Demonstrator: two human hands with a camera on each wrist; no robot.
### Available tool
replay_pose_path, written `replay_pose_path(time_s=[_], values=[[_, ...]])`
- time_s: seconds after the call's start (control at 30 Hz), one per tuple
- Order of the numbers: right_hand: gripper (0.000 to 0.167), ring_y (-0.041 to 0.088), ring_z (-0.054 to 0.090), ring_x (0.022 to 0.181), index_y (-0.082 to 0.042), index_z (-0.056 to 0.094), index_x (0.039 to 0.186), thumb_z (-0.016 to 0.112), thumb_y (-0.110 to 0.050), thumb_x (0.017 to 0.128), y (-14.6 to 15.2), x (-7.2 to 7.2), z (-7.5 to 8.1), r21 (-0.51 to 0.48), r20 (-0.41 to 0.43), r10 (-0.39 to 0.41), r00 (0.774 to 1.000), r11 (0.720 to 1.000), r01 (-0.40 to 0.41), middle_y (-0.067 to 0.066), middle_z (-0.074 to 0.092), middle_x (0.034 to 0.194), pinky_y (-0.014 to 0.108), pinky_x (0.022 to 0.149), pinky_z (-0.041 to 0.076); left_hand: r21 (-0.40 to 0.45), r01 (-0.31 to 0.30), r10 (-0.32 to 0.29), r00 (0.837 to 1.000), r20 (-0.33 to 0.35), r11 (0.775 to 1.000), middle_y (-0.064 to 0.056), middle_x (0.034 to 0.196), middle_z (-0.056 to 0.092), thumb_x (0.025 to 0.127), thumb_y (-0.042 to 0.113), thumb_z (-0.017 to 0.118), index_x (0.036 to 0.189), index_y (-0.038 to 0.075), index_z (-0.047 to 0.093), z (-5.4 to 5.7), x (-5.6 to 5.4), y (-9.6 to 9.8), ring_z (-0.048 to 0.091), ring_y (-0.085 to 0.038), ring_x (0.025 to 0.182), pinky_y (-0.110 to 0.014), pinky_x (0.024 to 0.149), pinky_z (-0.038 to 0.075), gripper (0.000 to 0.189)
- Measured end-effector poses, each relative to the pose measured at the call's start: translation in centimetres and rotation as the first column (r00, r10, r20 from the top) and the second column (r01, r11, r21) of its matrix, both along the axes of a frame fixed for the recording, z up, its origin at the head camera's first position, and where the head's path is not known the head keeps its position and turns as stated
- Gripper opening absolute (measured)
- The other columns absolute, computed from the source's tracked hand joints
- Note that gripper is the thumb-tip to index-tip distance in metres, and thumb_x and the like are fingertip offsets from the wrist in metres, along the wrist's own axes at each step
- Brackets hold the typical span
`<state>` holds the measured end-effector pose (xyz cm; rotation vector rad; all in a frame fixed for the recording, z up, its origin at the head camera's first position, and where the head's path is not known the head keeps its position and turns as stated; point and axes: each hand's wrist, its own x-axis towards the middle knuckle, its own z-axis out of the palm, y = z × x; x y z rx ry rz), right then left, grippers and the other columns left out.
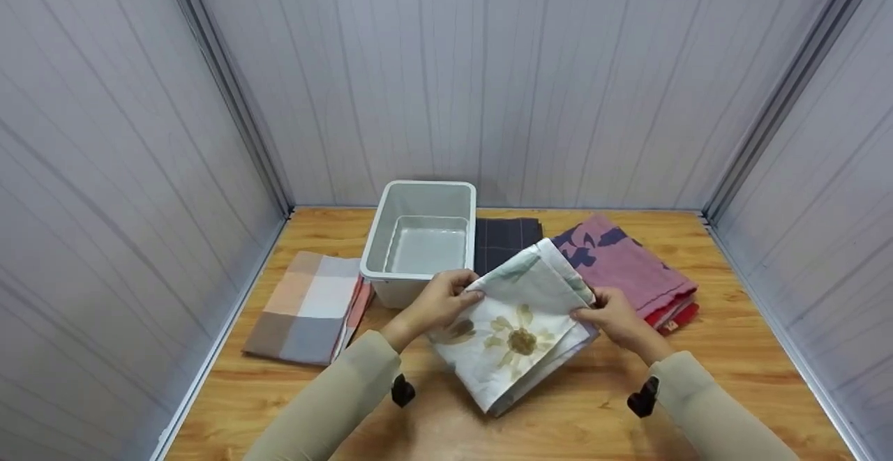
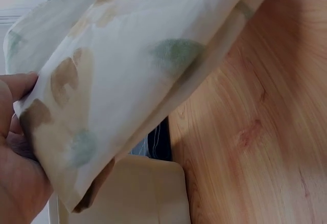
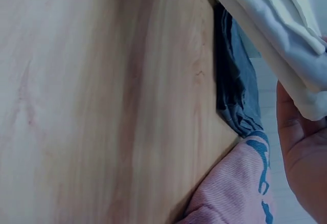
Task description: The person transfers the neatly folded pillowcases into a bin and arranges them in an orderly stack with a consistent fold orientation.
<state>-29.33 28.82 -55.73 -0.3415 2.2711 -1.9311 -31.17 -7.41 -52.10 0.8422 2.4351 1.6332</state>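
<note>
A folded white cloth with a brown and yellow flower print hangs tilted above the table, held by both hands. My left hand pinches its upper left edge, thumb on the printed face. On the opposite edge my right hand grips the layers between thumb and fingers. In the left wrist view the left hand holds the side of the cloth, whose layers part along the lower edge. The right wrist view shows several stacked white folds in the right hand.
A light grey bin stands at the back. To its left lies a folded checked cloth; to its right, a dark folded cloth. Farther right sits a pink and navy folded cloth over red fabric. Panels enclose the wooden table.
</note>
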Motion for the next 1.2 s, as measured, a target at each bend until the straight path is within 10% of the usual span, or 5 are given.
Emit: replay_pose_path(time_s=[0.77, 1.2], values=[[0.015, 0.006, 0.070, 0.064, 0.003, 0.078, 0.094, 0.077, 0.013, 0.083, -1.5, -1.2, 4.0, -0.082, -0.038, -0.219, 0.975, 0.973, 0.215, -0.007, 0.076, 0.074, 0.021, 0.062, 0.060, 0.030, -0.024, 0.023, 0.999, 0.028, 0.999, -0.015, 0.104, 0.073, 0.106, 0.008, 0.063, 0.113, -0.003, 0.064, 0.0, 0.0, -0.3, 0.064, -0.010, 0.084, -0.023, 0.072, 0.053, 0.014], [0.023, 0.008, 0.068, 0.062, -0.005, 0.075, 0.084, 0.075, 0.019, 0.084, -2.9, -1.9, 5.2, -0.270, -0.007, -0.320, 0.947, 0.913, 0.307, -0.003, 0.071, 0.071, 0.023, 0.059, 0.060, 0.086, -0.030, 0.025, 0.998, 0.062, 0.996, -0.019, 0.111, 0.071, 0.104, 0.011, 0.060, 0.120, -0.005, 0.059, -0.1, -0.1, -0.1, 0.063, -0.012, 0.091, -0.026, 0.079, 0.054, 0.023]])
